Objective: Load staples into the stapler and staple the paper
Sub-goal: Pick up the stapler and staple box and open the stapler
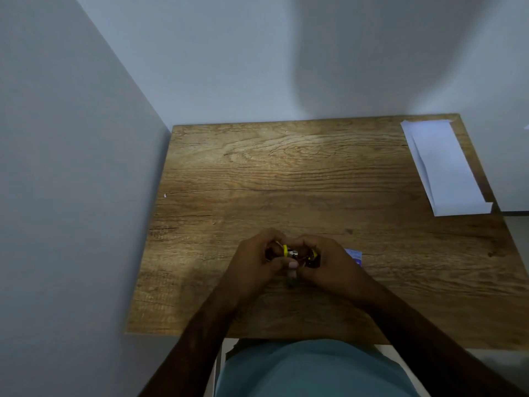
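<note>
1. Wood-grain table [286,173] fills the middle of the frame, set into a corner of pale walls [71,138].
2. A small stapler [292,255] with yellow and dark parts is held low in the centre of the frame, just above the table's near part, largely hidden by fingers.
3. The left hand [253,262] is closed around the stapler's left end.
4. The right hand [329,265] is closed around its right end.
5. A blue staple box [355,255] is seen just beside the right hand, partly hidden.
6. Folded white paper [445,167] lies at the upper right of the table, well apart from the hands.
</note>
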### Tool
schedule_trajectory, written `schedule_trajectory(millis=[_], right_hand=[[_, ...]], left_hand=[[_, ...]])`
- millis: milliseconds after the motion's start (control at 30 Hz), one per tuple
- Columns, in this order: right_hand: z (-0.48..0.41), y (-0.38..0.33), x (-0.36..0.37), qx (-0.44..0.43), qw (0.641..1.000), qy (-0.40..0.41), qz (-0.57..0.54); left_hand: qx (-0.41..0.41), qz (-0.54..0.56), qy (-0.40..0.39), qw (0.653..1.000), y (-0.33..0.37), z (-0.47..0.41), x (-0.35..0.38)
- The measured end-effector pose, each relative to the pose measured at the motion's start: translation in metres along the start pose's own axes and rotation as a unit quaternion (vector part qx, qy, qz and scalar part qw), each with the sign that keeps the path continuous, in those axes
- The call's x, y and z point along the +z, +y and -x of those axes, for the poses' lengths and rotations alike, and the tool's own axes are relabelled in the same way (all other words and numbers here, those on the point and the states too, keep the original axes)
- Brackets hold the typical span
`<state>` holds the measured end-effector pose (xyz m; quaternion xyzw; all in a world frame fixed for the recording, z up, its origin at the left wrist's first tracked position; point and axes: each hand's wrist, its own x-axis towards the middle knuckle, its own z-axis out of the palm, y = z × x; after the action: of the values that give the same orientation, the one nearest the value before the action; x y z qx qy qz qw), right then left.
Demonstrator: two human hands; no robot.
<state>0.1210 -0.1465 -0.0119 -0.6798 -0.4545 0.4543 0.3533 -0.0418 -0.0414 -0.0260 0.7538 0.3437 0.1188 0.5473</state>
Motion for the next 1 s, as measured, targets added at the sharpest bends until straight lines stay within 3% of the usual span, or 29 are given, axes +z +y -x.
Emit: schedule_trajectory(millis=[233,633,700,800,1000], right_hand=[[0.004,0.0,0.003,-0.022,0.998,0.038,-0.045],[0.009,0.012,0.017,-0.025,0.996,0.081,-0.015],[0.008,0.016,0.011,-0.004,0.994,0.109,-0.023],[0.008,0.019,-0.003,0.008,0.995,0.065,-0.074],[0.005,0.029,-0.021,-0.047,0.99,0.08,0.102]], left_hand=[[0.008,0.078,0.004,0.997,0.007,0.006,-0.002],[0.005,0.02,0.061,0.998,0.015,0.019,0.01],[-0.009,0.056,0.093,0.994,0.012,0.022,0.004],[-0.037,0.152,0.09,0.984,0.005,0.027,-0.008],[-0.065,0.22,0.127,0.965,-0.016,0.033,-0.025]])
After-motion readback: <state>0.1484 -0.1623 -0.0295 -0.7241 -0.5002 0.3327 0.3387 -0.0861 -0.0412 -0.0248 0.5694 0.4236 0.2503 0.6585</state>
